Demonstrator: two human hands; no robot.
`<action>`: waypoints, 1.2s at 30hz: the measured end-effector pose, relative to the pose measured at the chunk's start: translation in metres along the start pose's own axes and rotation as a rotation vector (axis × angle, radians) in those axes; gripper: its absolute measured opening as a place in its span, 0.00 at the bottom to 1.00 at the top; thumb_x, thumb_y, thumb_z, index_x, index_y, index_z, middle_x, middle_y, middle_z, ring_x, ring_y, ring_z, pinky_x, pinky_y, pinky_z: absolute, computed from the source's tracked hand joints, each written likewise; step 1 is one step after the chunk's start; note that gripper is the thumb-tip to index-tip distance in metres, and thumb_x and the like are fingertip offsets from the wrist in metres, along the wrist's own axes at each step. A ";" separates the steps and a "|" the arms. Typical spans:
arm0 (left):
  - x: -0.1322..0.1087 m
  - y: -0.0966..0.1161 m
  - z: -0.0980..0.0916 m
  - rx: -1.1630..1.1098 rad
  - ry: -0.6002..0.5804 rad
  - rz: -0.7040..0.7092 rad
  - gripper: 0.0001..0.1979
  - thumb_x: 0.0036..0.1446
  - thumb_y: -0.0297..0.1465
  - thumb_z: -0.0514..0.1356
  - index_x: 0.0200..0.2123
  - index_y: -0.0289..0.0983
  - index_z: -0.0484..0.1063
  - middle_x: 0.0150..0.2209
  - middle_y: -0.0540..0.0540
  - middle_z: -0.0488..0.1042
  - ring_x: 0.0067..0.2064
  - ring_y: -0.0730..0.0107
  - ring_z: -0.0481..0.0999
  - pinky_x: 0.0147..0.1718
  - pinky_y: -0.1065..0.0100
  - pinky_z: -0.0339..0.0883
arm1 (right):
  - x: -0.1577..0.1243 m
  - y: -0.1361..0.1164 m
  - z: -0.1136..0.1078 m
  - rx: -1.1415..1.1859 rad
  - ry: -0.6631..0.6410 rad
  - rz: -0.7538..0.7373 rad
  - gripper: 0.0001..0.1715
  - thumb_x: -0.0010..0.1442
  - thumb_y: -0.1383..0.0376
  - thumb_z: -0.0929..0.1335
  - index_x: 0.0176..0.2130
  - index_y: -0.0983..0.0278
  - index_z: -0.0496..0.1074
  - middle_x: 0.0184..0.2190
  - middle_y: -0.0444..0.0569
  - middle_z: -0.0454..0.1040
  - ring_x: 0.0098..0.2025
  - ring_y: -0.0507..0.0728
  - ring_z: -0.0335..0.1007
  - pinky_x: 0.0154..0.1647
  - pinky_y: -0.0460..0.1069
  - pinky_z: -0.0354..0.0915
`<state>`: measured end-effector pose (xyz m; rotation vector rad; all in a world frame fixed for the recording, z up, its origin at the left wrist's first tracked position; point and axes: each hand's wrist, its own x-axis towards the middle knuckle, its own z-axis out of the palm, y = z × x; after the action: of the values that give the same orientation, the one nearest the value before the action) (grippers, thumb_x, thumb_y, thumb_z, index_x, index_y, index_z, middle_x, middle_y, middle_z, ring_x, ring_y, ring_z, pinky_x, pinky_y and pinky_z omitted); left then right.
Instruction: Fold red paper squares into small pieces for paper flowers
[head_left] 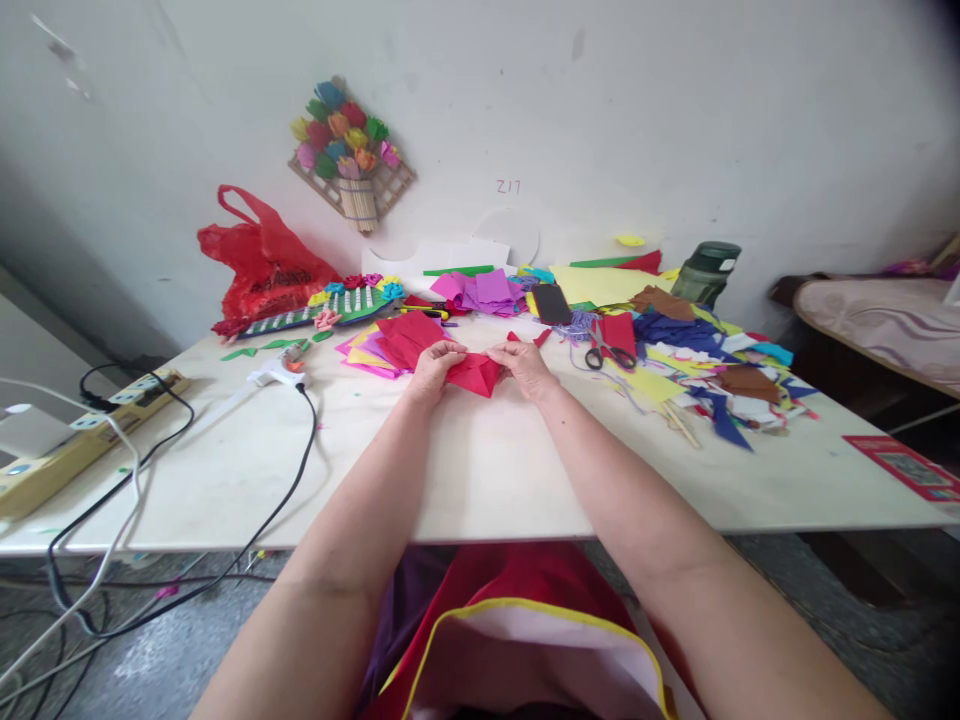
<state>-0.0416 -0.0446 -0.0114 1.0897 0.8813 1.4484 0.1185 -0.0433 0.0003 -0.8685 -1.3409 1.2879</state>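
Note:
A folded piece of red paper is held just above the white table, pinched at its two sides. My left hand is closed on its left edge, fingers bent and thumb toward the middle. On the opposite edge, my right hand grips with thumb and fingers together. Just beyond my left hand lies a stack of coloured sheets, pink, yellow and purple, with red sheets on top. A narrow red scrap rests behind my right hand.
Scissors and a phone lie right of centre, beside a heap of coloured scraps and a dark green bottle. A glue gun with its cable, a power strip and a red plastic bag occupy the left.

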 end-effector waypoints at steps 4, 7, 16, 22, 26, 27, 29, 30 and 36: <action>-0.001 0.000 -0.001 0.022 -0.011 0.015 0.17 0.33 0.29 0.65 0.31 0.33 0.67 0.20 0.52 0.70 0.22 0.75 0.69 0.24 0.73 0.61 | 0.001 0.002 0.002 -0.024 0.026 0.010 0.14 0.39 0.63 0.71 0.29 0.67 0.73 0.18 0.43 0.70 0.18 0.49 0.63 0.18 0.45 0.61; -0.001 -0.001 -0.002 0.031 -0.045 0.022 0.20 0.33 0.30 0.65 0.34 0.34 0.66 0.20 0.52 0.70 0.22 0.74 0.70 0.25 0.72 0.62 | 0.003 0.004 0.001 -0.036 0.038 0.005 0.19 0.39 0.64 0.72 0.35 0.66 0.73 0.19 0.42 0.70 0.19 0.49 0.64 0.18 0.44 0.61; -0.001 -0.002 -0.001 0.075 -0.124 0.047 0.25 0.38 0.36 0.66 0.40 0.33 0.65 0.23 0.50 0.72 0.27 0.72 0.72 0.30 0.69 0.65 | 0.002 0.000 -0.004 -0.019 0.049 0.067 0.21 0.47 0.51 0.66 0.28 0.67 0.71 0.15 0.43 0.66 0.16 0.50 0.62 0.16 0.45 0.59; -0.002 -0.001 0.000 0.083 -0.141 0.032 0.23 0.39 0.36 0.65 0.40 0.33 0.66 0.24 0.49 0.72 0.26 0.72 0.72 0.29 0.71 0.64 | 0.004 0.002 -0.003 -0.086 0.076 0.032 0.16 0.42 0.55 0.70 0.25 0.67 0.70 0.16 0.42 0.67 0.17 0.49 0.61 0.15 0.44 0.57; -0.002 -0.001 0.000 0.084 -0.142 0.007 0.19 0.41 0.35 0.63 0.38 0.33 0.67 0.25 0.49 0.72 0.26 0.73 0.71 0.27 0.72 0.64 | 0.004 0.003 -0.003 -0.127 0.100 0.030 0.16 0.40 0.56 0.70 0.21 0.66 0.68 0.14 0.41 0.65 0.17 0.49 0.59 0.15 0.43 0.55; -0.001 0.000 0.000 0.085 -0.134 -0.009 0.18 0.41 0.34 0.63 0.37 0.33 0.68 0.25 0.49 0.72 0.25 0.74 0.71 0.26 0.72 0.63 | 0.004 0.003 -0.003 -0.130 0.105 0.033 0.16 0.40 0.55 0.70 0.20 0.66 0.68 0.14 0.41 0.65 0.17 0.49 0.59 0.15 0.43 0.55; -0.001 0.001 -0.001 0.085 -0.116 -0.051 0.16 0.40 0.31 0.60 0.37 0.33 0.69 0.24 0.49 0.72 0.24 0.74 0.70 0.24 0.73 0.62 | 0.004 0.003 -0.003 -0.123 0.115 0.038 0.16 0.40 0.55 0.70 0.20 0.67 0.68 0.14 0.41 0.65 0.16 0.48 0.58 0.15 0.43 0.54; 0.000 0.002 -0.001 0.084 -0.111 -0.072 0.17 0.40 0.30 0.59 0.37 0.33 0.69 0.23 0.49 0.71 0.23 0.74 0.70 0.23 0.72 0.62 | 0.003 0.002 -0.003 -0.114 0.121 0.037 0.16 0.40 0.55 0.70 0.20 0.67 0.68 0.14 0.42 0.65 0.17 0.48 0.58 0.15 0.43 0.54; 0.001 0.005 -0.003 0.092 -0.121 -0.109 0.22 0.37 0.27 0.54 0.39 0.31 0.70 0.22 0.48 0.71 0.24 0.72 0.71 0.26 0.70 0.64 | 0.001 -0.001 -0.002 -0.066 0.136 0.055 0.16 0.39 0.56 0.70 0.21 0.67 0.68 0.14 0.41 0.65 0.17 0.48 0.57 0.16 0.43 0.52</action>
<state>-0.0458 -0.0437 -0.0078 1.1670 0.9141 1.2495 0.1201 -0.0425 0.0009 -1.0270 -1.2658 1.2092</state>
